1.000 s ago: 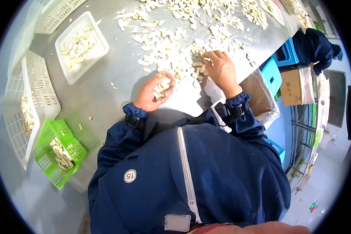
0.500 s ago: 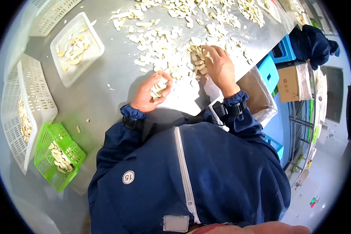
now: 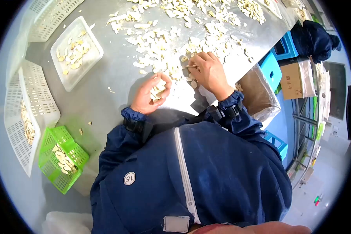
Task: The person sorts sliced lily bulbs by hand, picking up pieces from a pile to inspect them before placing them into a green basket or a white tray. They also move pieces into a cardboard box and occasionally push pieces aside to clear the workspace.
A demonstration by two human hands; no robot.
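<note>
Many pale, flat slices [image 3: 156, 41] lie scattered over the metal table [image 3: 105, 70]; they look dried, but their exact kind cannot be told. My left hand [image 3: 150, 93] is curled around a small bunch of slices [image 3: 158, 90], just off the near edge of the spread. Beside it, my right hand [image 3: 210, 74] has its fingertips pinched together at a pale slice [image 3: 192, 66] over the table. A few loose slices lie below those fingertips.
At left stand a white tray [image 3: 93, 62] with some slices, white perforated baskets [image 3: 41, 89] and a green basket [image 3: 68, 136] holding slices. Right of the table are a lined box [image 3: 267, 103], blue containers [image 3: 270, 72], a cardboard box [image 3: 291, 80] and a dark-clothed person [image 3: 318, 41].
My right hand has shifted left, closer to my left hand, and its fingers have closed into a pinch. The cluster of slices under its fingers has thinned. My left hand still holds its bunch.
</note>
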